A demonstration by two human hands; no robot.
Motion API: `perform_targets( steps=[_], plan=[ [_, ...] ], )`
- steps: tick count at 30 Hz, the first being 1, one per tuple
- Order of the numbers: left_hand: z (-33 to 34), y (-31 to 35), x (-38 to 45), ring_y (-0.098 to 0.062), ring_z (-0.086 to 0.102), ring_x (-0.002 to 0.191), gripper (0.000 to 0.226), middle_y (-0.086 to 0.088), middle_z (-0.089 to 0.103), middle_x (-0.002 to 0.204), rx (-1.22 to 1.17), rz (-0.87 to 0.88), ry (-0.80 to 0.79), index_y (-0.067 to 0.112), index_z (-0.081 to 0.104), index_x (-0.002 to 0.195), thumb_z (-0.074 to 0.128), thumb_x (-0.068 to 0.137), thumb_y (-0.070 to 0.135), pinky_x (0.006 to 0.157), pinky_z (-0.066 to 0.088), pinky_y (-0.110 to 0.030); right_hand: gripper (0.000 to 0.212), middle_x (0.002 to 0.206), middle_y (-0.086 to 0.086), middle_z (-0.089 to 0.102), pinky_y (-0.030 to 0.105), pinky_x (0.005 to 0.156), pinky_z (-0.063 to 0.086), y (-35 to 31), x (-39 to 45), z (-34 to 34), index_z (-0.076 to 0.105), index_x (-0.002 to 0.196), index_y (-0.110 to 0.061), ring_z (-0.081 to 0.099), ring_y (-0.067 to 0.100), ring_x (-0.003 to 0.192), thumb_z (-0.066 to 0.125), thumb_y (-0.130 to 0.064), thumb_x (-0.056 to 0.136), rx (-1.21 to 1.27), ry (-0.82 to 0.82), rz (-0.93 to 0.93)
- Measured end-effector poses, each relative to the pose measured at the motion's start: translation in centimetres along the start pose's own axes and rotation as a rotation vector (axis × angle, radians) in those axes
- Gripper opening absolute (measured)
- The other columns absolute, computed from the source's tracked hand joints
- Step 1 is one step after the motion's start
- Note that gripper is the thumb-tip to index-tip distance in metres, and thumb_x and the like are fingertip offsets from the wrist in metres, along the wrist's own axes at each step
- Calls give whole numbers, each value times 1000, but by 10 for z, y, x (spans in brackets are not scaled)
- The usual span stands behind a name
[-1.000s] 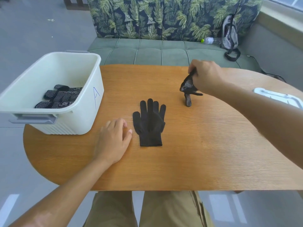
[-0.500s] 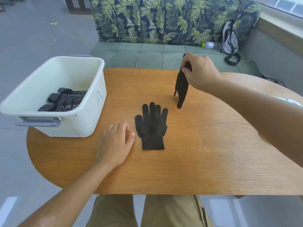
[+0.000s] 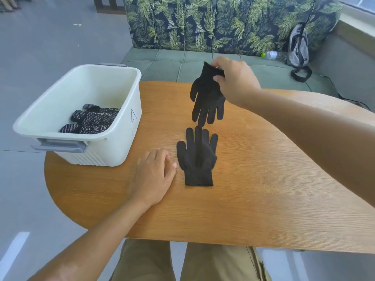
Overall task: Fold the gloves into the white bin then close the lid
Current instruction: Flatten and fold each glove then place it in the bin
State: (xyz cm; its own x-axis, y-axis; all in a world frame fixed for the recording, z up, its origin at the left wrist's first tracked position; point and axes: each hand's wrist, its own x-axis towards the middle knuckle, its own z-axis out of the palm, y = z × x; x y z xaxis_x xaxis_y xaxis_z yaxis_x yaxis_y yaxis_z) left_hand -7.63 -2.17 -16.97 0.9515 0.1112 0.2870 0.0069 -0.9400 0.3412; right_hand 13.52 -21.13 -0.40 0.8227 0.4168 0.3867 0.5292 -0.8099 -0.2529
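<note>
The right hand (image 3: 235,82) pinched the cuff of a black knit glove (image 3: 208,98) between thumb and curled fingers and held it in the air over the far edge of the wooden table (image 3: 263,179), fingers hanging down. The tips of the hanging glove came just above the fingertips of a second black glove (image 3: 197,157), and from this angle it was hard to say whether the two touched. That second glove lay flat near the middle of the table, fingers pointing toward the far edge and cuff toward the near edge.

The left hand (image 3: 154,177) rested palm down on the table just left of the flat glove, fingers relaxed and lightly bent, holding nothing; its fingertips lay near the glove's thumb without touching it.

The white bin (image 3: 81,92) stood at the table's left edge, partly overhanging it, lid off, a grey handle (image 3: 60,146) on its near end and a blue letter A on its right wall. In it lay dotted black gloves (image 3: 91,120), folded together against the near right corner.

Beyond the far edge ran a green bench seat (image 3: 223,63) with a palm-leaf backrest (image 3: 223,21), carrying a clear bottle (image 3: 273,55) with a green cap and a grey backpack (image 3: 298,47).
</note>
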Motion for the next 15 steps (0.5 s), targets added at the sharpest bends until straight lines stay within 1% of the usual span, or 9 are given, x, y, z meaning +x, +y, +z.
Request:
perform_targets(
  steps=[3, 6, 9, 12, 13, 15],
  plan=[
    [1, -1, 0, -10, 46, 91, 17, 14, 51, 96, 0, -1, -1, 28, 47, 101, 45, 99, 45, 82, 46, -30, 18, 91, 6, 65, 39, 71, 52, -11, -18, 0, 59, 111, -21, 60, 32, 84, 50, -16, 96, -8, -37, -74],
    [1, -1, 1, -11, 48, 92, 19, 13, 53, 97, 6, 6, 5, 28, 48, 102, 44, 99, 46, 82, 47, -32, 19, 86, 1, 62, 37, 69, 51, -26, -49, 1, 60, 111, -20, 59, 27, 80, 49, -15, 97, -3, -94, -158],
    [2, -1, 2, -12, 49, 94, 20, 12, 55, 98, 8, 5, 4, 27, 49, 102, 44, 99, 46, 83, 48, -34, 19, 89, -2, 62, 35, 63, 51, -36, -90, 11, 61, 109, -19, 59, 26, 80, 49, -13, 96, -38, -94, -266],
    [2, -2, 1, -14, 50, 97, 21, 11, 55, 100, 7, 4, 1, 27, 50, 102, 44, 99, 47, 85, 46, -36, 21, 87, -1, 65, 32, 61, 47, -42, -140, 35, 65, 101, -17, 60, 26, 81, 57, -5, 86, -132, -63, -360],
    [2, -2, 1, -15, 50, 97, 21, 11, 55, 101, 5, 8, 2, 26, 49, 101, 44, 98, 46, 85, 45, -37, 20, 84, -1, 65, 33, 62, 46, -43, -157, 45, 66, 97, -17, 60, 27, 80, 59, -5, 82, -143, -61, -380],
    [2, -2, 1, -17, 50, 97, 20, 10, 55, 100, 8, 14, 8, 26, 48, 99, 45, 96, 45, 83, 42, -37, 14, 85, -2, 63, 37, 65, 46, -44, -186, 64, 65, 92, -17, 59, 26, 82, 59, -8, 82, -143, -64, -389]
  ],
)
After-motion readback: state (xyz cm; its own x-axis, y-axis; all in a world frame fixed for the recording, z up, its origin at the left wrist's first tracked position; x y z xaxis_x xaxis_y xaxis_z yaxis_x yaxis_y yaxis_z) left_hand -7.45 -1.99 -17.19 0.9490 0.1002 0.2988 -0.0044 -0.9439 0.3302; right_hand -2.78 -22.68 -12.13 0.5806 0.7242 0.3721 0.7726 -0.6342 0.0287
